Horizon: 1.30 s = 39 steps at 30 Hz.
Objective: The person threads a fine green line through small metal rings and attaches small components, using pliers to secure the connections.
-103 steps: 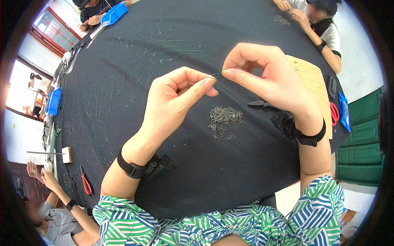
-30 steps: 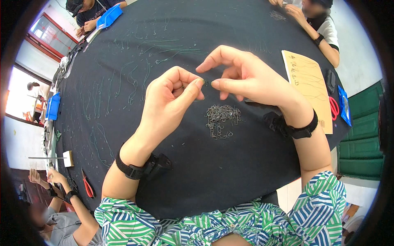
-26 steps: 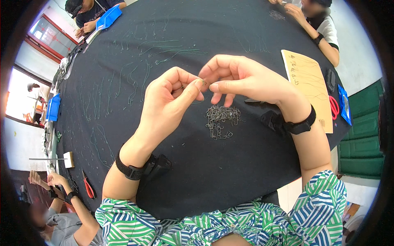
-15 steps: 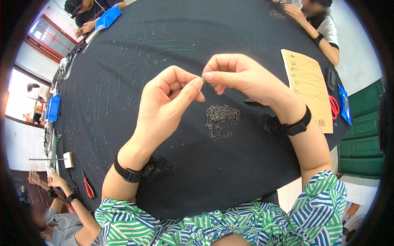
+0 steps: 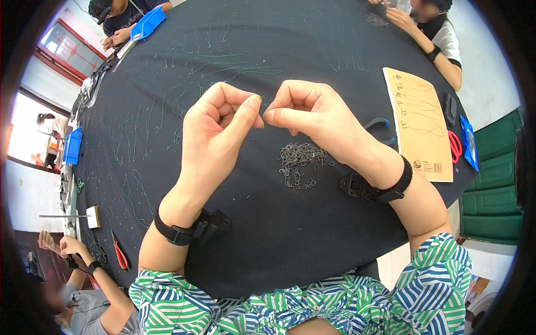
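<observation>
both hands are raised over the middle of the table (image 5: pixel 312 234), fingertips almost meeting. the left hand (image 5: pixel 215 137) is curled nearly closed, thumb pressed to forefinger in a tight pinch; the right hand (image 5: pixel 312 114) is curled the same way, thumb and forefinger pinched. something very small sits between the two pinches, perhaps a pin with a thread, but it is too fine to make out. just below the right hand, toward the near edge, lies the pile of pins (image 5: pixel 301 162), loose and tangled on the black cloth. green threads (image 5: pixel 223 64) lie scattered toward the far edge. by the right edge rest a tan card (image 5: pixel 421 134) and red scissors (image 5: pixel 455 146); red pliers (image 5: pixel 119 254) lie at the left edge, beside another person's hand.

the likeliest slip, i judge, is the tiny piece dropping from the pinch: against dark cloth it would be hard to find, or it would fall into the pile and snag. a lowered right wrist could also scatter the pins.
</observation>
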Tool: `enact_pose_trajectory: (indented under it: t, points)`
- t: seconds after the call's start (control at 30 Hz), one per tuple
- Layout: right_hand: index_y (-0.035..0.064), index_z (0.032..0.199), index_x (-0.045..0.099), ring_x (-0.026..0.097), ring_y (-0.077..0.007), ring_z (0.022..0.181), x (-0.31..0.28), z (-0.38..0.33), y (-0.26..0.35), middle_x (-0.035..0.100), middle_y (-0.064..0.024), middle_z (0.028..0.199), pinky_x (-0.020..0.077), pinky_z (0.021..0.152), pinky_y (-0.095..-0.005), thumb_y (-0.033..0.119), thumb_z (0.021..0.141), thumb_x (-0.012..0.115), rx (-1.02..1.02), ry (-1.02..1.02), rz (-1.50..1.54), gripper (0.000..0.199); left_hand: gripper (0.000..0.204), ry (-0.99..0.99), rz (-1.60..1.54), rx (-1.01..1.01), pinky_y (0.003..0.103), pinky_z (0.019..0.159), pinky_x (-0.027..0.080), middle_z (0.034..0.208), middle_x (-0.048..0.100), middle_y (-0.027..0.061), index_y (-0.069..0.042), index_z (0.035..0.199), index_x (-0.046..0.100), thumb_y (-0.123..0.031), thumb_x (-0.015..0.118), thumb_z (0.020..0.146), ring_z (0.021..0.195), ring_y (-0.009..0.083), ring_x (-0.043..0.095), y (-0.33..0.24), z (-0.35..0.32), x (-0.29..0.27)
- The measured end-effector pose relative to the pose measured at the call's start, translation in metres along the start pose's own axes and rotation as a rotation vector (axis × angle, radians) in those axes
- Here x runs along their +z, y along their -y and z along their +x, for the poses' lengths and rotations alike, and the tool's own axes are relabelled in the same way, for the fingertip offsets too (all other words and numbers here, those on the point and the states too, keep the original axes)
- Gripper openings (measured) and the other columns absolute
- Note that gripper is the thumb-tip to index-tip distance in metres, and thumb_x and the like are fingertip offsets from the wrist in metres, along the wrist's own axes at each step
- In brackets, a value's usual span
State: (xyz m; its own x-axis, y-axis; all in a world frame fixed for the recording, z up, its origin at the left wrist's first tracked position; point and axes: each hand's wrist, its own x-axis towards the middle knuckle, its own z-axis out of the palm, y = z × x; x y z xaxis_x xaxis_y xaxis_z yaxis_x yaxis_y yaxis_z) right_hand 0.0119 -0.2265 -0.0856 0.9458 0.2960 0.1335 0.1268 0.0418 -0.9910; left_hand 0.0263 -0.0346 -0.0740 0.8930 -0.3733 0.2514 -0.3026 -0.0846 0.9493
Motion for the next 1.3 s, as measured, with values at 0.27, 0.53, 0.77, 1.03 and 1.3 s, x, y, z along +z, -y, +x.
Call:
enact_pose_trajectory:
  t: [0.27,0.53,0.77,1.03,1.3]
  points:
    - [0.0021,0.082,0.066,0.055,-0.0023,0.069,0.005,-0.003,-0.001,0.065,0.0018,0.074,0.0435,0.060,-0.0208,0.012,0.086,0.067,-0.085,-0.032,-0.033,0.011,0.010,-0.008,-0.063,0.060,0.018,0.068,0.048,0.079,0.065,0.0024,0.000,0.094,0.059,-0.009,0.061,0.096,0.075,0.0046,0.061,0.000,0.000,0.002]
    - [0.0034,0.082,0.065,0.052,-0.0114,0.051,-0.001,-0.007,0.020,0.056,-0.0059,0.061,0.0399,0.050,-0.0250,0.013,0.083,0.068,-0.382,-0.173,-0.689,0.010,0.008,-0.053,0.093,0.118,0.019,0.063,0.047,0.078,0.064,0.0027,0.001,0.091,0.059,-0.004,0.062,0.094,0.072,0.0043,0.061,-0.003,0.001,0.002]
    - [0.0049,0.088,0.065,0.049,-0.0148,0.053,-0.013,0.001,0.023,0.058,-0.0084,0.067,0.0388,0.051,-0.0265,0.013,0.084,0.069,-0.726,-0.163,-0.830,0.010,0.009,0.010,0.267,0.159,0.020,0.059,0.047,0.072,0.064,0.0027,0.002,0.088,0.059,-0.003,0.064,0.092,0.067,0.0040,0.060,-0.006,-0.001,0.003]
    - [0.0040,0.096,0.064,0.039,0.0008,0.063,-0.014,0.006,0.004,0.051,0.0086,0.072,0.0307,0.054,-0.0183,0.020,0.095,0.063,-0.061,0.034,-0.091,0.016,0.009,0.072,0.221,0.142,0.020,0.060,0.048,0.073,0.062,0.0029,0.003,0.089,0.057,-0.002,0.063,0.093,0.069,0.0046,0.060,-0.015,-0.005,0.004]
    - [0.0047,0.082,0.057,0.038,-0.0004,0.061,0.006,-0.002,-0.001,0.047,0.0080,0.066,0.0310,0.053,-0.0202,0.014,0.092,0.065,-0.138,-0.032,-0.203,0.016,0.007,-0.024,0.217,0.199,0.020,0.061,0.048,0.076,0.061,0.0032,0.003,0.090,0.057,-0.001,0.059,0.095,0.069,0.0051,0.059,-0.012,-0.003,0.002]
